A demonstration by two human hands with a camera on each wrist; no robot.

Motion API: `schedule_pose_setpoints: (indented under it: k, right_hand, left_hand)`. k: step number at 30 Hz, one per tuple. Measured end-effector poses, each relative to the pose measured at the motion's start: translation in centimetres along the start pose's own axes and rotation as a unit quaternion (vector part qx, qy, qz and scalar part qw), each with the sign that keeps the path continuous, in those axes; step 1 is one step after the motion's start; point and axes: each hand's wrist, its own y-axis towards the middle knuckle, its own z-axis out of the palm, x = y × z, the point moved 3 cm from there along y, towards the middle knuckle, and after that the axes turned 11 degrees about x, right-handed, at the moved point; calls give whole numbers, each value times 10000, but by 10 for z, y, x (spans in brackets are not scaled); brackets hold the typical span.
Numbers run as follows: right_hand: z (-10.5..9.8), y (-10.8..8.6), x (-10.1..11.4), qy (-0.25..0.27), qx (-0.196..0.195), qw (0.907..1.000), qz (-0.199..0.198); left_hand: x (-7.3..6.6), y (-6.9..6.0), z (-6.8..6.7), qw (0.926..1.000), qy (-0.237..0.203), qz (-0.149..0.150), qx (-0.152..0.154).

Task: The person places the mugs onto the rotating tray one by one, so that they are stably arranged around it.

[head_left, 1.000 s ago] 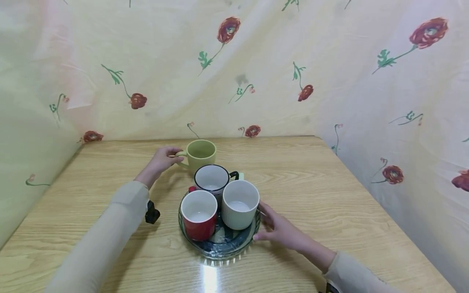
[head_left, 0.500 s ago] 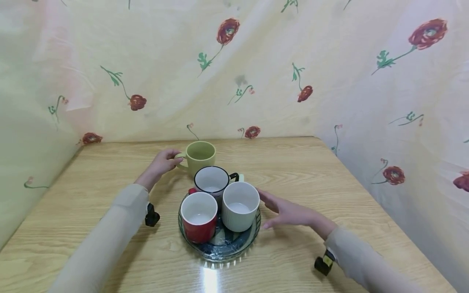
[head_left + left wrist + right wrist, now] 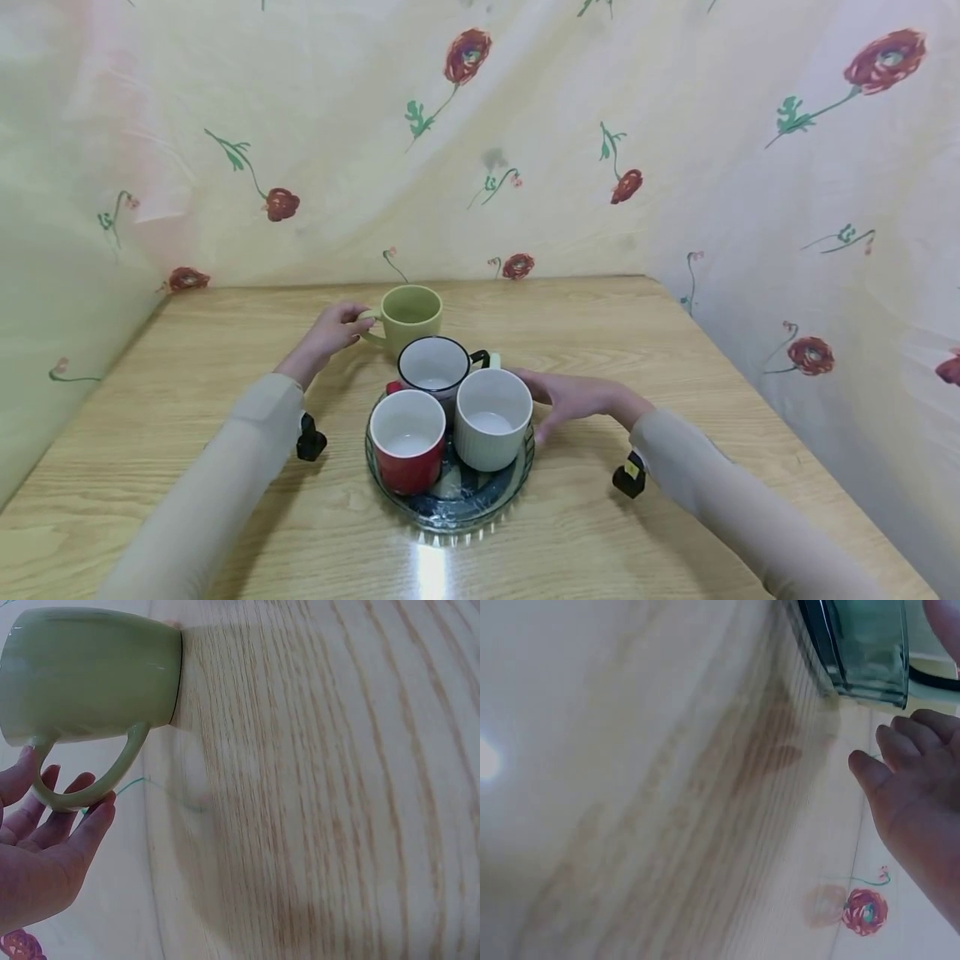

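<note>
At the back of the group, a green mug [image 3: 408, 321] stands upright on the table. My left hand [image 3: 330, 332] holds its handle [image 3: 112, 776], with the thumb above and fingers curled behind in the left wrist view. Before it, a round glass dish [image 3: 465, 518] with a dark blue pattern bears a red mug [image 3: 411, 471], a ribbed white mug [image 3: 487, 446] and a black-rimmed mug [image 3: 433, 364]. My right hand [image 3: 573, 396] is beside the white mug, thumb and fingers spread; whether its fingertips touch the mug is hidden. In the right wrist view it lies near the glass dish [image 3: 866, 652].
The wooden table [image 3: 225, 350] meets a flower-printed cloth [image 3: 337, 167] at the back and sides. A black wrist device [image 3: 628, 475] hangs under my right sleeve, another [image 3: 311, 437] under the left. Light glares on the tabletop before the dish.
My right hand has gone from the right rim of the dish farther back along the white mug's side. The left hand keeps its hold on the green mug's handle; the mugs stay in place.
</note>
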Motion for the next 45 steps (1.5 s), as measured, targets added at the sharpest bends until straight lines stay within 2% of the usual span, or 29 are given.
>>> schedule_pose_setpoints:
  k: [10,18,27,34,45]
  right_hand:
    - [-8,8,-3,306,392,9987,112]
    - [-7,11,0,199,337,9984,400]
    - [3,7,5,-392,-105,9974,602]
    - [16,-1,13,-974,-631,9886,956]
    - [32,-8,21,-1484,-1049,9792,902]
  left_hand:
    - [-3,-1,1,10000,-16,-47,54]
    - [-4,-2,0,10000,49,-82,9]
    - [0,0,-2,9997,103,117,-186]
    - [0,-1,-2,9997,172,5,-199]
    - [-3,-9,-2,9996,-240,-52,-109]
